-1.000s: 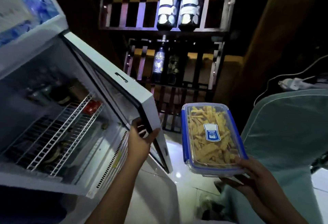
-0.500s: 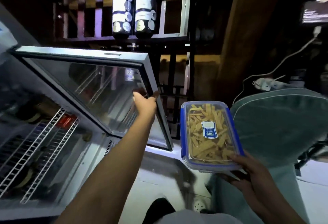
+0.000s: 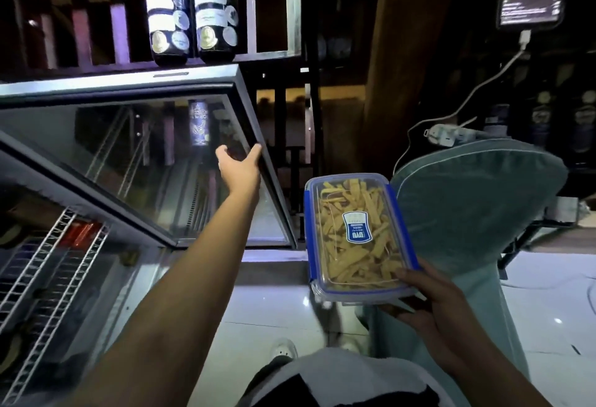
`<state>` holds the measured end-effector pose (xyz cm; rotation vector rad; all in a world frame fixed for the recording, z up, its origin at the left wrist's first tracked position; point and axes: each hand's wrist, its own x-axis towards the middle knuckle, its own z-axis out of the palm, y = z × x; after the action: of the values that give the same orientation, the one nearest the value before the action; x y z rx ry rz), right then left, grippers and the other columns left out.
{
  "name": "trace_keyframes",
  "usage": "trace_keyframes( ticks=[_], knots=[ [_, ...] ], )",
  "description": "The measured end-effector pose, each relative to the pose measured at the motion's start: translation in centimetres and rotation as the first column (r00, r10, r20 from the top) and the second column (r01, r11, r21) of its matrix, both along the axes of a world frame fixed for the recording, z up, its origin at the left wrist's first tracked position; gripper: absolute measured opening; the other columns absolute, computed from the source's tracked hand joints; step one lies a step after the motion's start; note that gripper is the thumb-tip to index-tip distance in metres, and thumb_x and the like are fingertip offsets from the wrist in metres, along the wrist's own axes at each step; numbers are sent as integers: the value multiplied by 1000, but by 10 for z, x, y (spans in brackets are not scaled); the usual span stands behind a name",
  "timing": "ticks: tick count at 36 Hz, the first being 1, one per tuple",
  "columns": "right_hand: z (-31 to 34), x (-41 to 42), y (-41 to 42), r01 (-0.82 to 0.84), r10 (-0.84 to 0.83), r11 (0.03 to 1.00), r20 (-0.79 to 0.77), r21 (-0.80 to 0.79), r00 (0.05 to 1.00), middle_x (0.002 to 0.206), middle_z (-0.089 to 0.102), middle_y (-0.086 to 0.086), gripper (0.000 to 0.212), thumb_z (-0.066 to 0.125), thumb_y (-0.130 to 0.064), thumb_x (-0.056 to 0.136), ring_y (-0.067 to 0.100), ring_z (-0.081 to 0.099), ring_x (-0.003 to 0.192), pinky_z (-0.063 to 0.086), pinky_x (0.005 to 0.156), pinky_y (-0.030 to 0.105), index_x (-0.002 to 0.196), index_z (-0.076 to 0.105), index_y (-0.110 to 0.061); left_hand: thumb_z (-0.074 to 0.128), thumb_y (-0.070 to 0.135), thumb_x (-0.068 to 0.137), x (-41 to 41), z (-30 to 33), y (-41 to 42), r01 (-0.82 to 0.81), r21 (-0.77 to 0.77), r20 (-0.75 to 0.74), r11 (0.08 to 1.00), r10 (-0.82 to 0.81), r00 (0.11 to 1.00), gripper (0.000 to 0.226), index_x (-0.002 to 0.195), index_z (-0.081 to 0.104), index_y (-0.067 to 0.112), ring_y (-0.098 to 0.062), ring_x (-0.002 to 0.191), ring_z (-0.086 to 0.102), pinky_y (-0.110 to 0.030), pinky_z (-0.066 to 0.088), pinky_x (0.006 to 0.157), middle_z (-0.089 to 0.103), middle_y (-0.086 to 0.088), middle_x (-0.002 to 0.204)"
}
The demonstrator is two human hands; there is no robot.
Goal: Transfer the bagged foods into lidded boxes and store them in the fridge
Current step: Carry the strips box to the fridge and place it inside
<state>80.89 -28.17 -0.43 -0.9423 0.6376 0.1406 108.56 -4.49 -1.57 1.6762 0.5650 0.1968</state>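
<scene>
Left hand [image 3: 240,166] released, fingers spread against fridge door [image 3: 135,155] edge. Right hand [image 3: 429,293] grasping lidded box [image 3: 354,232] beside door. Best keep box level, slide onto wire shelf [image 3: 48,277].

Clear blue-rimmed lidded box [image 3: 356,235] of yellow strips, held level beside the fridge's open glass door [image 3: 154,161]

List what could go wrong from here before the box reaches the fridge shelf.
1. The right hand holds the lidded box by its near end only; it could tip.
2. The left hand barely touches the glass door's edge; the door may swing back.
3. The wire shelf looks stocked, so room may be tight.
</scene>
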Motion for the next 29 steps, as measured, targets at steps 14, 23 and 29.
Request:
trace_keyframes(
  ticks=[14, 23, 29],
  knots=[
    [-10, 56, 83, -473, 473, 881, -14, 15, 881, 106, 76, 6, 46, 76, -27, 58, 20, 75, 86, 61, 60, 36, 104, 77, -28, 78, 56, 73, -279, 20, 70, 202, -374, -89, 905, -252, 964, 60, 128, 55, 59, -8, 116, 66, -41, 61, 84, 62, 23, 133],
    [-4, 83, 211, -694, 700, 713, 48, -101, 712, 105, 76, 8, 35, 71, -11, 79, 27, 74, 92, 60, 73, 43, 106, 75, -33, 80, 30, 79, -313, 26, 142, -190, -357, 9, 915, 207, 978, 63, 133, 56, 50, -18, 118, 66, -36, 60, 85, 68, 6, 131],
    [5, 80, 299, -769, 792, 610, 170, -191, 586, 115, 74, -1, 53, 81, -33, 76, 23, 73, 102, 60, 73, 33, 124, 64, -46, 76, 20, 76, -328, 25, 208, -395, -384, 1, 835, 427, 904, 68, 137, 53, 42, -21, 109, 71, -45, 59, 87, 73, 4, 122]
  ],
)
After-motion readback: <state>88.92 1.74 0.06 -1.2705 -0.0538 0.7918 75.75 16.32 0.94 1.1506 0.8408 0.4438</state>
